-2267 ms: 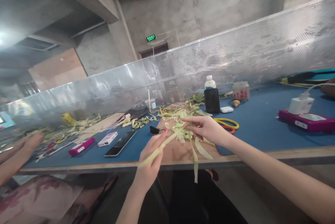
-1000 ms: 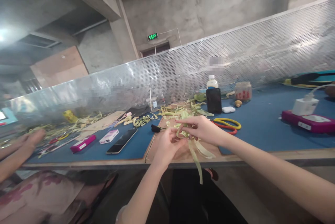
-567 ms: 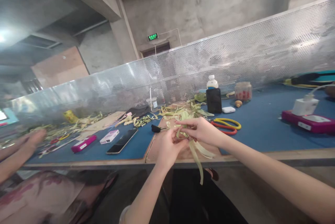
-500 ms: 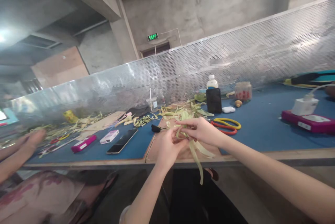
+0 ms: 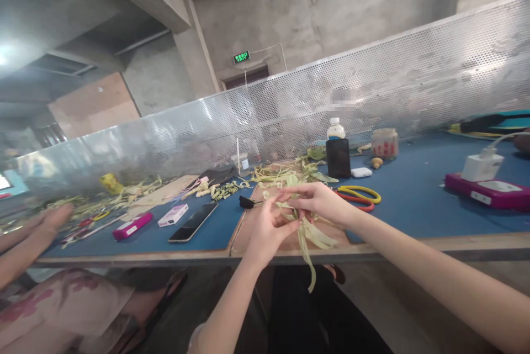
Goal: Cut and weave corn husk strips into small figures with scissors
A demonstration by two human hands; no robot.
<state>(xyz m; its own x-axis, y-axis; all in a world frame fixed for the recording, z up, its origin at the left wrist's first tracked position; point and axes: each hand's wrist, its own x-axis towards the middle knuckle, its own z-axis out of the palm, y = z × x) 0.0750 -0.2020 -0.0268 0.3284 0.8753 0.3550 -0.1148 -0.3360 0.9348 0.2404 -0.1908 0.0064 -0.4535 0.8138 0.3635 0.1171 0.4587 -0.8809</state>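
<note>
Pale green leaf strips (image 5: 308,241) are pinched between my two hands above a brown board at the table's front edge. My left hand (image 5: 267,232) is closed on the strips from the left, thumb pointing right. From the right, my right hand (image 5: 325,204) bends over them with its fingertips meeting the left hand's. One long strip hangs down past the table edge. The fingertips partly hide the strips where they are gripped. Behind my hands lies a heap of similar leaf strips (image 5: 273,173). Scissors with yellow and red handles (image 5: 360,194) lie beside my right wrist.
Left of the board (image 5: 244,238) are a black phone (image 5: 194,223), a small white box (image 5: 173,215) and a magenta case (image 5: 132,227). A dark upright device (image 5: 338,158), a bottle (image 5: 335,128) and a jar (image 5: 385,144) stand behind. A co-worker's hands (image 5: 56,216) are at far left.
Both hands stay at nearly the same spot, with the fingers shifted slightly around the strips. The hanging strip's end has swung a little to the left.
</note>
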